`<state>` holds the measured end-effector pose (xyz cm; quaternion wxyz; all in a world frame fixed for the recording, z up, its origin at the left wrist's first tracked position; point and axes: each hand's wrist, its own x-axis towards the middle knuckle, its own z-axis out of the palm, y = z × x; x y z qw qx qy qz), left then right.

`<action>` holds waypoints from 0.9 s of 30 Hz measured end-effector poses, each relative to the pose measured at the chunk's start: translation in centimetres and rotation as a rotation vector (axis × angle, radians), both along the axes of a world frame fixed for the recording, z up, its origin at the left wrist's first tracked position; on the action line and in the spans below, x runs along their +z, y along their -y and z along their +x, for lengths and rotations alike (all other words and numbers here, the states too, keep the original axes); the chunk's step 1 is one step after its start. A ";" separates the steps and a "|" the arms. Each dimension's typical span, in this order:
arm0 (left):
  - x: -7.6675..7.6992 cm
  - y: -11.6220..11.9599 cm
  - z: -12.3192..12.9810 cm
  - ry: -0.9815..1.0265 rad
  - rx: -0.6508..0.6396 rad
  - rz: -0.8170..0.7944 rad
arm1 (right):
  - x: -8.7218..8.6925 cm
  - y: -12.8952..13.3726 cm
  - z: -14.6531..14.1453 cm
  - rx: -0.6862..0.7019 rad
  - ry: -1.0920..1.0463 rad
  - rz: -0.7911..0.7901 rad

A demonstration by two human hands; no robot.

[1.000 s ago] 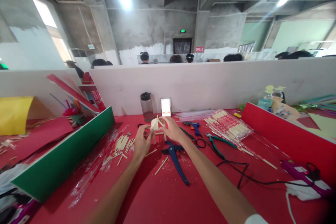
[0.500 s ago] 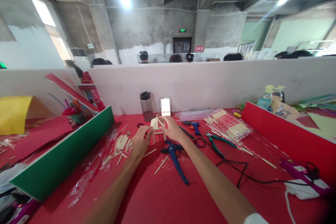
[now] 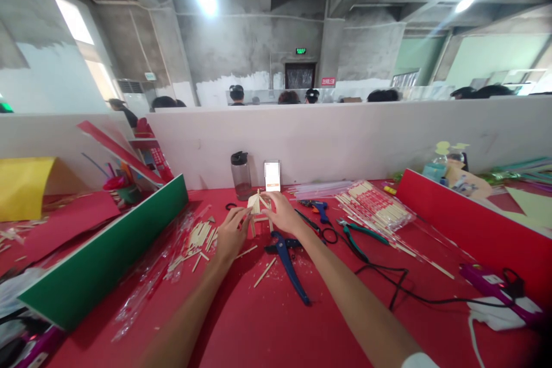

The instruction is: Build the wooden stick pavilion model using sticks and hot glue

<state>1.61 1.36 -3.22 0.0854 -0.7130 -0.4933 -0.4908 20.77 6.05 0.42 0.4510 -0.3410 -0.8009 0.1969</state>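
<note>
A small wooden stick model (image 3: 255, 206) stands on the red table between my hands, with a slatted panel and thin legs. My left hand (image 3: 233, 231) pinches its left side with thumb and forefinger. From the right, my right hand (image 3: 282, 213) grips the upper right part of the same model, its fingertips partly hidden. Just in front of the model lies a blue-handled cutter (image 3: 288, 264). Short cut sticks (image 3: 200, 234) are heaped left of my left hand. A loose stick (image 3: 264, 272) lies nearer me.
Behind the model stand a water bottle (image 3: 241, 175) and a lit phone (image 3: 272, 176). To the right are a blue glue gun (image 3: 319, 210), green-handled pliers (image 3: 366, 232), bundled sticks (image 3: 375, 204) and a black cable (image 3: 426, 299). Green (image 3: 107, 250) and red (image 3: 474, 224) boards flank the workspace.
Both hands stay on the stick model with hardly any movement. The view has shifted very slightly; the things on the table lie as before.
</note>
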 end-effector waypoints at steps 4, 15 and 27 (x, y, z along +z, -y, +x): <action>-0.2 -0.1 -0.3 -0.002 -0.018 0.021 | -0.2 -0.1 0.0 0.001 0.002 0.007; -0.3 0.0 -0.1 0.022 -0.041 0.029 | 0.0 0.1 0.1 0.010 -0.019 -0.002; 0.2 0.1 -1.0 0.114 -0.107 -0.146 | -0.8 -0.5 0.6 0.068 -0.074 -0.033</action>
